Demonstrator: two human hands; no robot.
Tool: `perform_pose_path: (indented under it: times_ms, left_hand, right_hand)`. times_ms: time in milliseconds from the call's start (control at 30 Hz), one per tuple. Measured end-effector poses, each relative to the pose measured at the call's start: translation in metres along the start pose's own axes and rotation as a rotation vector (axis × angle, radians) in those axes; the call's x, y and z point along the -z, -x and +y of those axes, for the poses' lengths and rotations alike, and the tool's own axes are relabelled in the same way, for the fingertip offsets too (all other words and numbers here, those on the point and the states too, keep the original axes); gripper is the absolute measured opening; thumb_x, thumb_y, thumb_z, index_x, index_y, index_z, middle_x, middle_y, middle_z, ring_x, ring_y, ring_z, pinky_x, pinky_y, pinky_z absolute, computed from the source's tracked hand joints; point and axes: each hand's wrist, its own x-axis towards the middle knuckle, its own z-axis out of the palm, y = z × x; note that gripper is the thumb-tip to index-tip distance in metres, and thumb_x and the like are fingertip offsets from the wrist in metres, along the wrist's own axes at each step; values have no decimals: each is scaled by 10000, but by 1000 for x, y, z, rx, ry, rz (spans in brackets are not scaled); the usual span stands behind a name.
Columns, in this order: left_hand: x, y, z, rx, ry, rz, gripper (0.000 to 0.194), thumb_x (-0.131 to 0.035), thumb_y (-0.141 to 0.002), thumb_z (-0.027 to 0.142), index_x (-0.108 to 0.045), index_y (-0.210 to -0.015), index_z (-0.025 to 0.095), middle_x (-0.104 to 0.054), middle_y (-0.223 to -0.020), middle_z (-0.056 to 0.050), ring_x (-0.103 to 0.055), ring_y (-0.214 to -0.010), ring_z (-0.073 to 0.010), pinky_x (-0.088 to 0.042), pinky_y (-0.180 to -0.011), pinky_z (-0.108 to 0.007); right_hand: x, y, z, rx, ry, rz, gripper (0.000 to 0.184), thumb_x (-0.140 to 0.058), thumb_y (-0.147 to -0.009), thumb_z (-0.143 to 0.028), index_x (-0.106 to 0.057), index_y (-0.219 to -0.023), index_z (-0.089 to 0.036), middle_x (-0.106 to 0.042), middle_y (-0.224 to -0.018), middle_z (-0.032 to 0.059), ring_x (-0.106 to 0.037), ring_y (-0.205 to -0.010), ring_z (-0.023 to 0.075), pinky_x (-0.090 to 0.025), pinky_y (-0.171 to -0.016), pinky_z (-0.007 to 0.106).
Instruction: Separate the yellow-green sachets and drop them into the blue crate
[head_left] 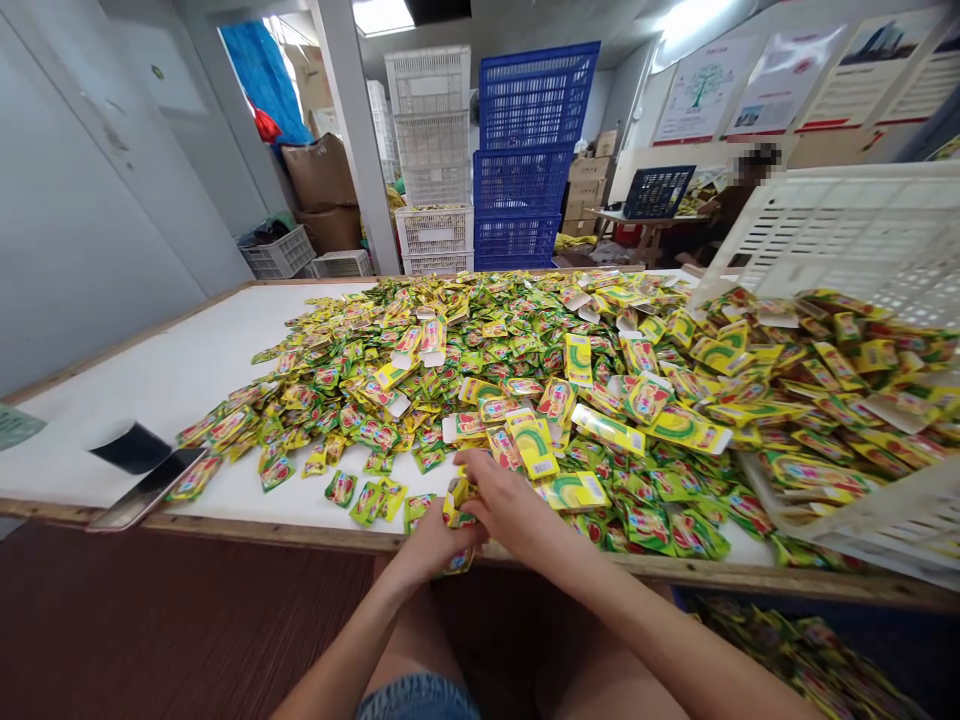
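My left hand [439,540] is closed around a small yellow and green carton [459,564], low over the table's front edge. Above it my right hand [501,492] curls its fingers over the carton's upper end, touching a yellow piece there. Whether that piece is the carton's flap or a sachet is hidden by the fingers. Small green and yellow sachets [367,502] with red print lie just left of the hands. Flat yellow cartons [531,446], some with white flaps open, are heaped right beyond my right hand.
A large heap of sachets [480,350] covers much of the white table [225,330]. At right, a tilted white crate [847,230] holds many cartons. A phone [150,490] and a dark object [129,446] sit at left. Blue crates [525,180] stand behind; a person [731,205] sits farther back.
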Motion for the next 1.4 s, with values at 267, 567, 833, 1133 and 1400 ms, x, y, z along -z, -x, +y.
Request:
perform_pose_path:
  times_ms: [267, 567, 833, 1133, 1400]
  left_hand:
    - [-6, -19, -15, -71, 73, -63, 322, -720, -612, 307, -591, -836, 116, -625, -777, -32, -555, -719, -145, -450, -676, -240]
    - [-12, -20, -13, -149, -5, -61, 306, -680, -641, 257, -600, -903, 121, -634, -903, -54, -551, -837, -175, -449, -774, -271]
    - [-8, -22, -12, -157, -34, -29, 362, -672, -656, 288, -601, -966, 116, -640, -979, -66, -562, -904, -201, -444, -817, -292]
    - [-11, -31, -23, -210, 91, -56, 445, -711, -628, 279, -574, -1019, 116, -623, -978, -65, -554, -872, -178, -436, -781, -260]
    - [-4, -29, -31, -129, 184, -16, 359, -734, -596, 323, -597, -840, 98, -614, -775, -25, -523, -705, -134, -417, -667, -228]
  right_hand:
    - [4, 18, 20, 104, -102, 297, 83, -534, -813, -137, -602, -828, -180, -525, -896, 59, -481, -888, 178, -408, -799, 335]
    - [1, 15, 19, -31, 119, 276, 200, -678, -718, -219, -546, -866, -188, -546, -940, 48, -456, -913, 222, -348, -780, 362]
    - [-12, 14, 27, 110, 177, 385, 69, -569, -814, -226, -543, -837, -166, -557, -940, 71, -460, -929, 218, -354, -813, 362]
    - [-8, 32, 24, 99, 204, 346, 184, -461, -859, -177, -562, -1012, -198, -507, -1131, 75, -406, -1093, 221, -330, -918, 393]
    - [-23, 41, 31, 49, 38, 279, 141, -482, -862, -230, -545, -982, -192, -546, -1044, 80, -464, -1007, 210, -379, -864, 382]
